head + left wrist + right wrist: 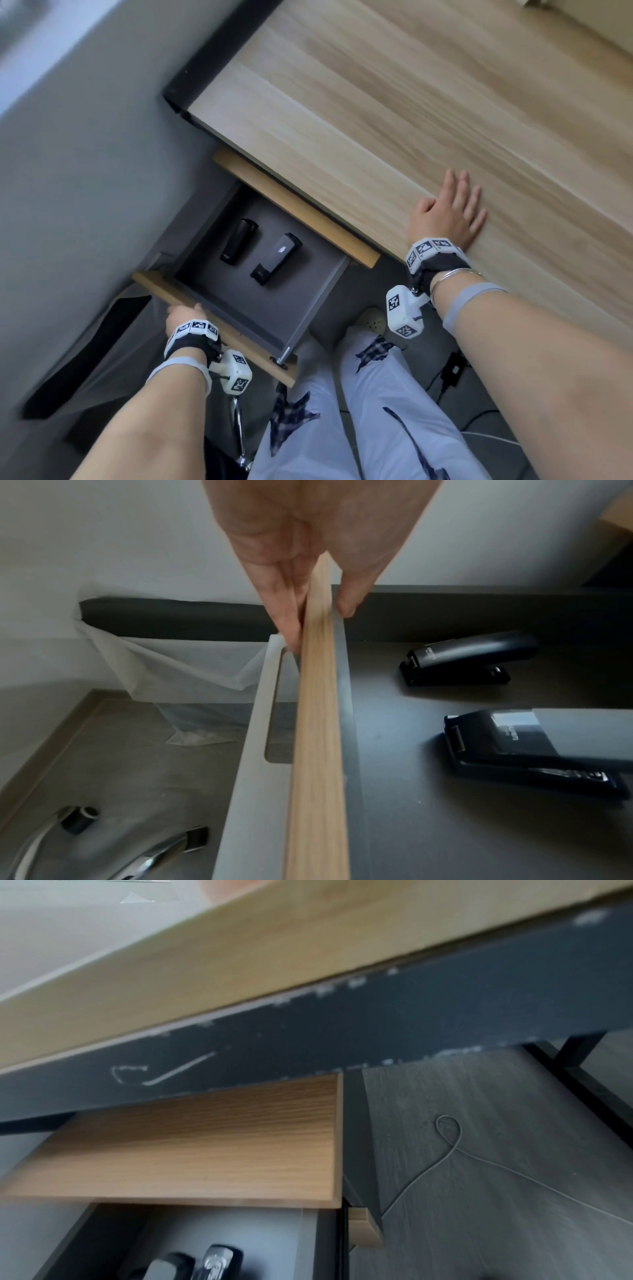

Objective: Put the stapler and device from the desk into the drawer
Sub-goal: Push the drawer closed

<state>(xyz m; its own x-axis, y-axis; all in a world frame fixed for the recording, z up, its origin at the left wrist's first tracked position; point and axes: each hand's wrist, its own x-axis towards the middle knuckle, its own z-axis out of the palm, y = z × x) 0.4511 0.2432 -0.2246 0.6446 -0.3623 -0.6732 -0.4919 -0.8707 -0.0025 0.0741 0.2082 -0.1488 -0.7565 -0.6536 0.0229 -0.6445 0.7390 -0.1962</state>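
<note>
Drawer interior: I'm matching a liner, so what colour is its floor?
Dark grey, plain; the drawer floor shows best in the head view.

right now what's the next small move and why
Probably push the drawer shut with the left hand, which already grips the drawer front. The two black items already lie inside, and the right hand rests flat on the desk.
</note>
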